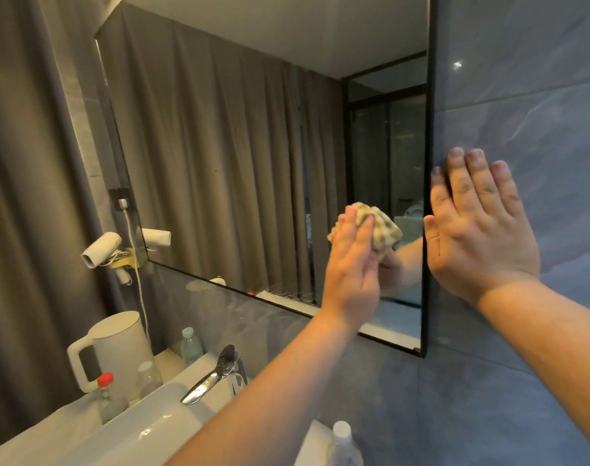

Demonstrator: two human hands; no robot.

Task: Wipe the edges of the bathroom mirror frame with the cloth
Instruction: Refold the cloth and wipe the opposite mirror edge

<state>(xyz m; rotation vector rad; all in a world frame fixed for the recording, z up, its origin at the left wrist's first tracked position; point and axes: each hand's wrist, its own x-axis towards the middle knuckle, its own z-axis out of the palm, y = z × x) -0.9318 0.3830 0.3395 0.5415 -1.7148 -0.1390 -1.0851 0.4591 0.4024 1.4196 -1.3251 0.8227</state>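
My left hand (350,264) has its fingers (362,237) curled round the bunched cloth (377,230), pressing it against the glass just inside the mirror frame (427,196), whose right edge stands between my two hands. My right hand (478,227) lies flat and released on the tiled wall (539,112), fingertips straight, its thumb side just beside the dark frame strip. The cloth sits on the glass, not yet on the edge itself, so I judge the risk is that I smear the mirror and miss the thin frame; the wad is loose and a corner hangs below my fingers, so it could slip out if I drag it hard along the sharp strip. My braced palm could also leave prints on the tile or skid if the surface is damp. Below my left wrist stands the tap (213,375) over the basin (145,428), which looks dry as far as I can tell. Near my forearm a clear bottle (342,442) with a white cap shows; its contents I cannot tell. Farther left on the desk (35,438) are a red-capped bottle (107,395) that looks nearly empty, a white kettle (119,348) with its lid shut, and a small greenish bottle (190,344); a careless elbow could knock these over. Beyond them a hair dryer (100,252) hangs by the mirror's far edge.
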